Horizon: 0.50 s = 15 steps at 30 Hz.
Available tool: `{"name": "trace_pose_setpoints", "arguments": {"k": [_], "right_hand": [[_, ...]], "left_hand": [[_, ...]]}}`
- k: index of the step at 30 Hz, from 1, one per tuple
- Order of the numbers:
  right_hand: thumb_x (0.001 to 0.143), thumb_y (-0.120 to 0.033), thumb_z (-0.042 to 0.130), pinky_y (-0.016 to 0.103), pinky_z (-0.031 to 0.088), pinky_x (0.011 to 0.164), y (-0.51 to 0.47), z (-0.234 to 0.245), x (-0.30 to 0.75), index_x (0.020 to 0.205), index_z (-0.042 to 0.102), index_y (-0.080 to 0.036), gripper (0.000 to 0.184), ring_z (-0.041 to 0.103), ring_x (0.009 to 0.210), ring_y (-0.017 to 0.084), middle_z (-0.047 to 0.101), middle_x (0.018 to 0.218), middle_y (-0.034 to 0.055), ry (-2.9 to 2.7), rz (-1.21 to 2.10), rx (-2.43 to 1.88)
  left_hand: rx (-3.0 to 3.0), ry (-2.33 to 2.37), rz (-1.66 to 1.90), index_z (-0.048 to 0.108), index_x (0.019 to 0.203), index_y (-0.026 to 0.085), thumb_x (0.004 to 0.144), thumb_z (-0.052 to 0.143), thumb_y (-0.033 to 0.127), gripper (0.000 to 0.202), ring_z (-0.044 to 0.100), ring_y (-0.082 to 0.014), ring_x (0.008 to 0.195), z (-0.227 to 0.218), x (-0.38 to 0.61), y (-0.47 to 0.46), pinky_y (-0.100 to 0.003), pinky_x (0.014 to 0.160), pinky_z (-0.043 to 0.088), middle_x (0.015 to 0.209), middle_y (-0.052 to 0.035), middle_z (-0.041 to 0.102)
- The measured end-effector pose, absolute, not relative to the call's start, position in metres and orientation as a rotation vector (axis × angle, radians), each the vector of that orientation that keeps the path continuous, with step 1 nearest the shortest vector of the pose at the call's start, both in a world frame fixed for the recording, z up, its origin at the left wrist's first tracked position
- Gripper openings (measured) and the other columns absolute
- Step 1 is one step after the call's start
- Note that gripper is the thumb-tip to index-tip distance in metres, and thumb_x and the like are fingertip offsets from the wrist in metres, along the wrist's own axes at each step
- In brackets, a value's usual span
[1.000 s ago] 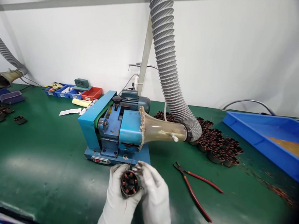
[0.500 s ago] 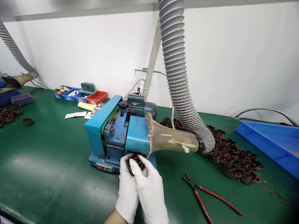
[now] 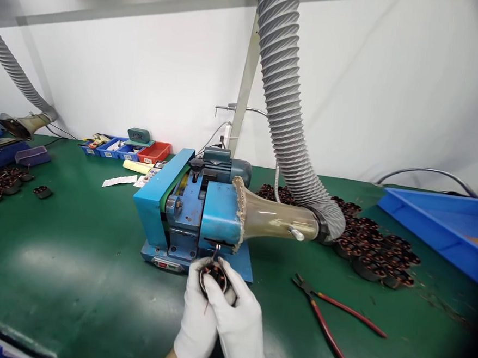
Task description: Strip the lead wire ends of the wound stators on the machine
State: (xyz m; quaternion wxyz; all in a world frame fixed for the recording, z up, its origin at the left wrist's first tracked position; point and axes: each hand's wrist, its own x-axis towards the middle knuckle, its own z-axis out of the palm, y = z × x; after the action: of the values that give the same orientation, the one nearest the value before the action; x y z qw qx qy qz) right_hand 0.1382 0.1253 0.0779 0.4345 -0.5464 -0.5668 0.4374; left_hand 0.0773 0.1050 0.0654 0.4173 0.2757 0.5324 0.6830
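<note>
Both my hands wear white gloves and grip one motor stator (image 3: 214, 280), a dark ring with copper windings. My left hand (image 3: 197, 312) is closed on its left side, and my right hand (image 3: 235, 315) holds its right side with the thumb reaching over the ring. Short wire leads with bright tips stick up from the stator's far side, and a thin wire hangs below it. Just beyond is the blue belt-driven machine (image 3: 221, 210), with a slot low in its front cover. The leads end close to that slot; whether they touch it I cannot tell.
A clear funnel (image 3: 279, 221) joins the machine to a grey ribbed hose (image 3: 280, 84). Red-handled pliers (image 3: 338, 317) lie at the right. Many stators (image 3: 375, 254) are grouped behind them, near a blue tray (image 3: 444, 226). Small bins (image 3: 154, 152) stand at the back left.
My hands have drawn the stator back from the machine, toward me. The slot and the wire leads, hidden before, now show. The view has shifted slightly.
</note>
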Motion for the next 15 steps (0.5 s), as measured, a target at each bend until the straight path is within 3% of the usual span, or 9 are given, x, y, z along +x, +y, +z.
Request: {"name": "trace_pose_setpoints", "arguments": {"k": [6,15], "right_hand": [[0.075,-0.042,0.063,0.038,0.049,0.09,0.147,0.091,0.131,0.1,0.07,-0.016,0.037,0.062,0.098,0.027,0.068,0.104,0.0113,-1.49,0.993,-1.25],[0.075,-0.044,0.061,0.039,0.049,0.089,0.149,0.107,0.131,0.101,0.069,-0.013,0.041,0.063,0.095,0.027,0.07,0.101,0.0119,-1.479,1.079,-1.26]], "left_hand": [[0.666,1.203,1.828,0.048,0.099,0.02,0.069,0.066,0.027,0.036,0.063,-0.018,0.091,0.07,0.075,0.132,-0.032,0.083,0.051,0.101,-0.0069,0.064],[0.584,1.162,1.838,0.045,0.097,0.021,0.067,0.063,0.026,0.036,0.065,-0.0176,0.086,0.083,0.081,0.132,-0.032,0.081,0.051,0.095,-0.0055,0.065]]}}
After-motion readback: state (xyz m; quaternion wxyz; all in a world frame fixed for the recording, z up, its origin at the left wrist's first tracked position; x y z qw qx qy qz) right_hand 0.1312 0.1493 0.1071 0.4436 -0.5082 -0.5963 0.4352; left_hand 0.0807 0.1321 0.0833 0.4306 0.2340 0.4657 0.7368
